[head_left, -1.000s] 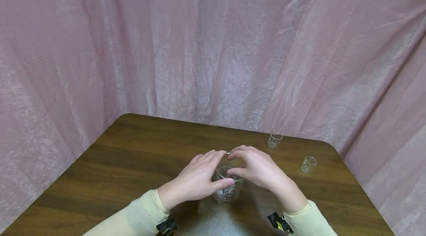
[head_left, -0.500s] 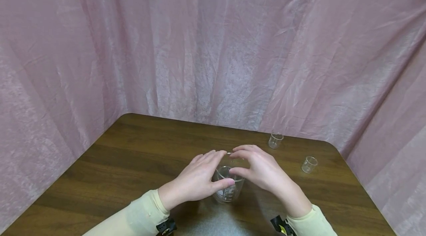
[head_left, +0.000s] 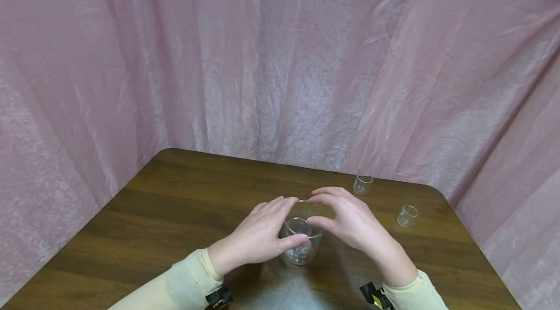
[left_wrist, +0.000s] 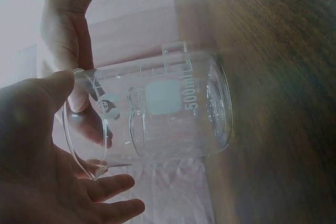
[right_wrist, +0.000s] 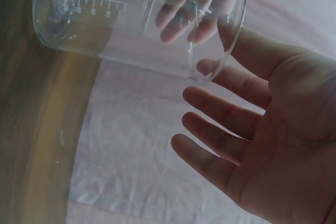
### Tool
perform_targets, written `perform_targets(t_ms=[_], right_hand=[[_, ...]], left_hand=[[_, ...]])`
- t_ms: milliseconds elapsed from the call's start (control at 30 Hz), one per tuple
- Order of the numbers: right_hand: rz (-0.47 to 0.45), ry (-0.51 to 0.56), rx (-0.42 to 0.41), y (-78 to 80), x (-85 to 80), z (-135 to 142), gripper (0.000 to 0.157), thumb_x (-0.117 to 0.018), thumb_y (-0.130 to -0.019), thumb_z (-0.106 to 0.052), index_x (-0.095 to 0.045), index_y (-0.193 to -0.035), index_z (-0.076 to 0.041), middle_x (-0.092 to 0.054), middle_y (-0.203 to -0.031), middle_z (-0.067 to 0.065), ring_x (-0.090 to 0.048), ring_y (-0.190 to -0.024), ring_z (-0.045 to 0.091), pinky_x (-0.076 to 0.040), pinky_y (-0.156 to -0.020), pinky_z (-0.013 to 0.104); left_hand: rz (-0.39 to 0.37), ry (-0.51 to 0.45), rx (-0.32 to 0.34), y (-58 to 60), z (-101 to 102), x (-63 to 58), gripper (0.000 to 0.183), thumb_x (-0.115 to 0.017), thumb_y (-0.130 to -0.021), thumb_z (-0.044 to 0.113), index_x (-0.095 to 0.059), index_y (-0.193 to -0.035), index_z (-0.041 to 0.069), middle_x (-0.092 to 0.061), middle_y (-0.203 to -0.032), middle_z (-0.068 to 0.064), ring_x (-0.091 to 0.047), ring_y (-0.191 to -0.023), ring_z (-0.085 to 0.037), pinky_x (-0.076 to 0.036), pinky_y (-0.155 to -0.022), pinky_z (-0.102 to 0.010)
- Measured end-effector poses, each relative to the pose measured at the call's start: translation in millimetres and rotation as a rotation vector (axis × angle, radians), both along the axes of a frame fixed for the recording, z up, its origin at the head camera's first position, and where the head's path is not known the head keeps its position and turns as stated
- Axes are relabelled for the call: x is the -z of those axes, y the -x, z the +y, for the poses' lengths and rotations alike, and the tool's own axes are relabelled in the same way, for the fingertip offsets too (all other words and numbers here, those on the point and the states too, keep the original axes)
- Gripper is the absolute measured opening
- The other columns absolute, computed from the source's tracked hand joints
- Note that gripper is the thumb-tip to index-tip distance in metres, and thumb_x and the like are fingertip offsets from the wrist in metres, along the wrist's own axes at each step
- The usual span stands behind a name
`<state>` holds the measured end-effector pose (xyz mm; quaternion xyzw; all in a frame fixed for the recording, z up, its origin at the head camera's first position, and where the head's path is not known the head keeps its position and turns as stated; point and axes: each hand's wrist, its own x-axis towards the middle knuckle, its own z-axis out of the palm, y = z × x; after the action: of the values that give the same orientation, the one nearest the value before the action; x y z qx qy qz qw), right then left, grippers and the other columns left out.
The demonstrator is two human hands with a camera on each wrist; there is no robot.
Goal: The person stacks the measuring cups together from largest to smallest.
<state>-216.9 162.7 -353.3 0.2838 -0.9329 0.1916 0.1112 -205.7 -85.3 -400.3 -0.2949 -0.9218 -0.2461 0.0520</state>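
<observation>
In the head view a large clear glass beaker [head_left: 301,253] stands upright on the table. The left wrist view shows its 500ml marking and white label patch [left_wrist: 163,97]. Inside it sits a smaller glass beaker [head_left: 299,225], its rim below the larger one's. My left hand [head_left: 255,238] holds the large beaker near the top, thumb in front and fingers at the far side. At the right of the rim is my right hand [head_left: 356,222], fingers spread and gently bent; the right wrist view shows its thumb and index finger close to the rim, contact unclear.
Two small clear glass beakers stand on the right of the wooden table [head_left: 183,193]: one [head_left: 362,184] by the back edge, another [head_left: 407,216] nearer the right side. A pink curtain [head_left: 280,57] hangs behind and around the table.
My right hand has shifted to the right, its thumb and fingertips drawing away from the middle of the beaker's mouth. The left hand and the large beaker have stayed put.
</observation>
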Motion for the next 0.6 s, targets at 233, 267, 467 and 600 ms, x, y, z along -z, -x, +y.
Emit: perform_targets(t_ms=[233, 267, 467, 600], right_hand=[[0.013, 0.016, 0.025, 2.0, -2.7, 5.5, 0.043, -0.088, -0.096, -0.04, -0.079, -0.133, -0.02, -0.069, -0.147, 0.001, -0.061, -0.141, 0.029, -0.054, -0.108, 0.06], [0.014, 0.018, 0.032, 2.4, -3.0, 6.2, 0.043, -0.087, -0.097, -0.04, -0.079, -0.134, -0.02, -0.069, -0.147, 0.0, -0.061, -0.141, 0.029, -0.054, -0.108, 0.06], [0.022, 0.052, 0.06, 3.1, -4.0, 9.9, 0.044, -0.085, -0.099, -0.041, -0.077, -0.137, -0.021, -0.07, -0.145, -0.002, -0.063, -0.139, 0.027, -0.054, -0.107, 0.059], [0.032, 0.068, 0.071, 4.0, -4.1, 10.9, 0.044, -0.083, -0.101, -0.042, -0.075, -0.139, -0.021, -0.07, -0.145, -0.002, -0.064, -0.138, 0.028, -0.054, -0.107, 0.059]], left_hand=[[0.008, -0.019, -0.004, 0.1, 0.3, 0.1, 0.085, -0.066, -0.103, 0.068, -0.047, -0.164, 0.013, -0.054, -0.164, -0.006, -0.043, -0.157, -0.039, -0.034, -0.125, -0.066], [0.009, -0.021, -0.004, 0.1, 0.3, 0.1, 0.084, -0.066, -0.103, 0.068, -0.047, -0.164, 0.013, -0.054, -0.164, -0.006, -0.043, -0.157, -0.039, -0.034, -0.125, -0.066], [0.018, -0.022, 0.003, 0.2, 0.9, -0.2, 0.082, -0.066, -0.103, 0.068, -0.048, -0.163, 0.015, -0.055, -0.163, -0.005, -0.044, -0.156, -0.04, -0.035, -0.124, -0.067], [0.014, -0.021, 0.004, 0.6, 0.5, -0.1, 0.082, -0.066, -0.103, 0.069, -0.048, -0.163, 0.015, -0.055, -0.163, -0.005, -0.044, -0.156, -0.04, -0.034, -0.124, -0.068]])
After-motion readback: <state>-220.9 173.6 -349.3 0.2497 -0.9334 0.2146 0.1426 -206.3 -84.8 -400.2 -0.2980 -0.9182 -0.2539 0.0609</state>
